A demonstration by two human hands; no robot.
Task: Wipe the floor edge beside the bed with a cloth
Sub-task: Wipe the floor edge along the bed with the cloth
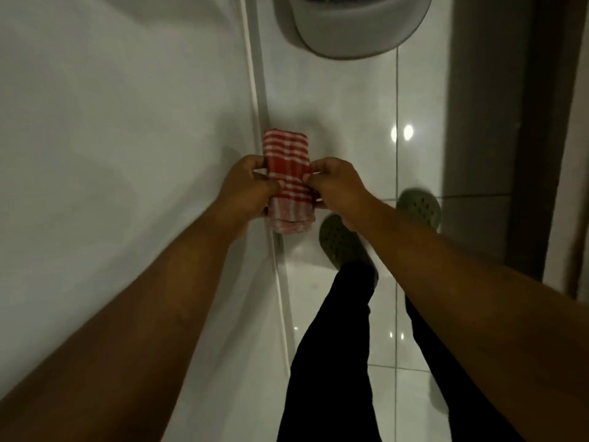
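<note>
A red-and-white checked cloth [287,173] is folded into a narrow strip and held in the air above the line where the bed meets the floor. My left hand [247,186] pinches its left side, and my right hand [334,186] pinches its right side. The white bed [111,138] fills the left half of the view. Its edge [258,90] runs from top centre down to the bottom. The glossy white tiled floor [350,122] lies to the right of it. My hands cover the cloth's middle.
My legs in dark trousers and green perforated clogs [341,237] stand on the tiles beside the bed. A grey rounded bin or basket [350,30] sits on the floor at the top. A dark wall or door frame [510,122] bounds the right side.
</note>
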